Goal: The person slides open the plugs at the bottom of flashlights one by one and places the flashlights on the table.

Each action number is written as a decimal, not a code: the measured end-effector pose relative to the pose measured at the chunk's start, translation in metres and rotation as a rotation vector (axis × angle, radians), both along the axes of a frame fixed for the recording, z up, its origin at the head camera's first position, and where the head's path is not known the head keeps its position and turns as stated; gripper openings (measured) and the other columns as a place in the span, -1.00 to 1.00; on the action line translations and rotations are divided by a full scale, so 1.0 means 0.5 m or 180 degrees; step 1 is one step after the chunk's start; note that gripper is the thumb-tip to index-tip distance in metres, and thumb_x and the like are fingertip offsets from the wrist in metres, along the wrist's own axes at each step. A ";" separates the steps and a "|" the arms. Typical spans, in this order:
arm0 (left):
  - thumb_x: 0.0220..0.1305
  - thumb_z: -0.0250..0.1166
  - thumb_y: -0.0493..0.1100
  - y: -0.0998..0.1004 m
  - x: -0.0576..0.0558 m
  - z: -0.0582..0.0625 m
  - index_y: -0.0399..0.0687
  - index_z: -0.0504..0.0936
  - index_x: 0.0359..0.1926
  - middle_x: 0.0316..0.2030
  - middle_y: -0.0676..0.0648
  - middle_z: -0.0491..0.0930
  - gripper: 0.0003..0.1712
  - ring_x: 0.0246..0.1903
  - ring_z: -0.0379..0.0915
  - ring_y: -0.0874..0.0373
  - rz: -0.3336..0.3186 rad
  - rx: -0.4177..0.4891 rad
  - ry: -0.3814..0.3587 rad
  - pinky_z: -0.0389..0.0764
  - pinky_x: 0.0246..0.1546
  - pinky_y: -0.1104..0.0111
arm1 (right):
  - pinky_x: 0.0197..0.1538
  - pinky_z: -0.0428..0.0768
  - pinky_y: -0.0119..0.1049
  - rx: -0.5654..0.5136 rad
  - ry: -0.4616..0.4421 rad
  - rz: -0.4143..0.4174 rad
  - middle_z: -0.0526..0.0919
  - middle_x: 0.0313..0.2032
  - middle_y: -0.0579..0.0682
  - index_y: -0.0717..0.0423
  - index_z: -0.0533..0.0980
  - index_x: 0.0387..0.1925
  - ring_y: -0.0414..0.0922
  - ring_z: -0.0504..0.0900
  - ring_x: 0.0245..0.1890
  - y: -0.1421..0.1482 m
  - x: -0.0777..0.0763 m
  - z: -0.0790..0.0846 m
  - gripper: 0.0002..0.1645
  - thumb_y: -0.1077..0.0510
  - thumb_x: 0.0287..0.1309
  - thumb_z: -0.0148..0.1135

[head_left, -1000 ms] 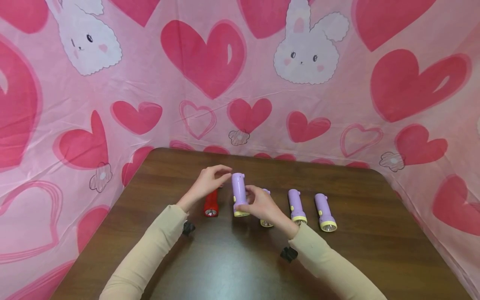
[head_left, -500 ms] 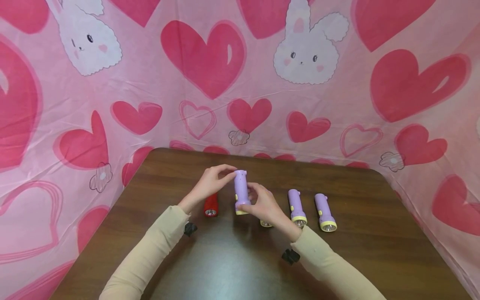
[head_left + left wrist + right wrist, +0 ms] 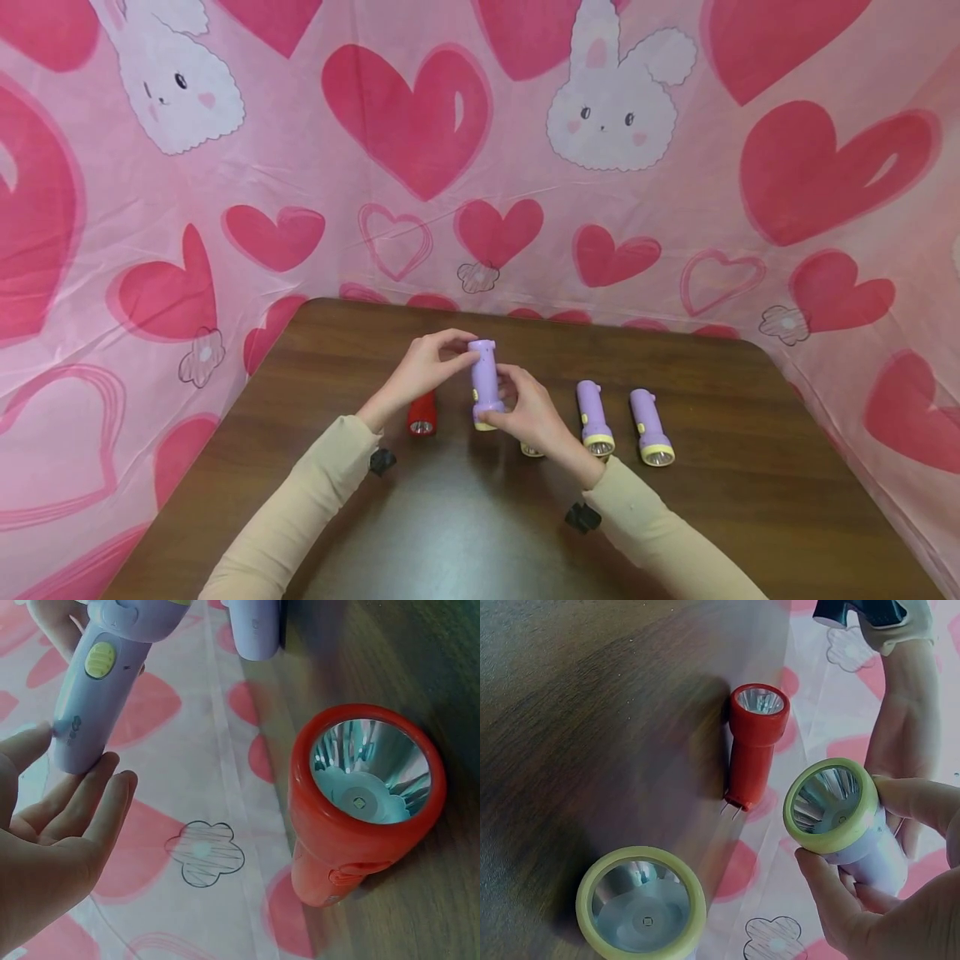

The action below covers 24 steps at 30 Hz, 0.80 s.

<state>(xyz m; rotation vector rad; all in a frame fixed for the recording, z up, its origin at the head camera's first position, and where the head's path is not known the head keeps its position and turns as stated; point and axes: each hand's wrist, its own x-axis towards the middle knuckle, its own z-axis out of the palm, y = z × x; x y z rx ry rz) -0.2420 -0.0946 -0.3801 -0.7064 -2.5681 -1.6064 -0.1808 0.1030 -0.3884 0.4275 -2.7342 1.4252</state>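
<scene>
Lavender plastic flashlight (image 3: 485, 382) with a pale yellow lens ring (image 3: 482, 427), raised above the dark wood-grain bench (image 3: 450, 517), lens end toward the near side. Clamped beside the lens ring by the curled fingers and thumb of the right hand (image 3: 532, 408). Pinched at the tail by the left hand (image 3: 420, 367), thumb and fingers on opposite sides. Over the last second, shifted slightly right in the head view and newly gripped by left fingers formerly just beside the tail. By judgement, now supported at both ends, so steadier to turn than in one hand alone. Oval yellow switch (image 3: 100, 660) on the body; on or off, cannot tell. Lying on the bench to the left, red plastic flashlight (image 3: 422, 414), partly hidden by the left hand. To the right, nearest lavender flashlight (image 3: 532, 450), mostly hidden by the right hand, then middle lavender flashlight (image 3: 591, 408) and outermost lavender flashlight (image 3: 647, 412), side by side and apart.
</scene>
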 end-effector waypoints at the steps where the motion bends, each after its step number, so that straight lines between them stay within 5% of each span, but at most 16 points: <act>1: 0.24 0.40 -0.11 0.000 0.000 0.000 -0.17 0.63 0.08 0.00 -0.19 0.70 -0.59 -0.01 0.69 -0.04 -0.0007 0.0031 -0.0008 0.67 0.07 0.11 | -0.02 0.68 0.05 0.0006 0.0028 0.0007 0.61 -0.01 0.20 0.31 0.42 0.21 0.07 0.66 -0.08 0.001 0.000 0.000 -0.16 0.24 -0.16 0.58; 10: 0.18 0.45 -0.09 0.000 0.003 -0.003 -0.11 0.65 0.05 -0.06 -0.15 0.73 -0.58 -0.12 0.73 0.01 0.0119 0.0092 0.0028 0.72 -0.03 0.19 | -0.05 0.73 -0.10 0.0038 -0.0035 0.0028 0.64 0.01 0.23 0.33 0.42 0.20 0.12 0.68 0.00 0.008 -0.004 0.000 -0.20 0.23 -0.11 0.55; 24: 0.17 0.46 -0.13 0.007 0.009 0.004 -0.10 0.66 0.03 -0.05 -0.16 0.73 -0.61 -0.19 0.75 0.00 0.0251 0.0259 -0.0013 0.75 -0.13 0.20 | 0.08 0.67 -0.01 -0.0204 -0.0120 0.0123 0.67 0.03 0.26 0.31 0.45 0.17 0.15 0.67 0.03 0.016 -0.016 -0.005 -0.33 0.22 0.03 0.48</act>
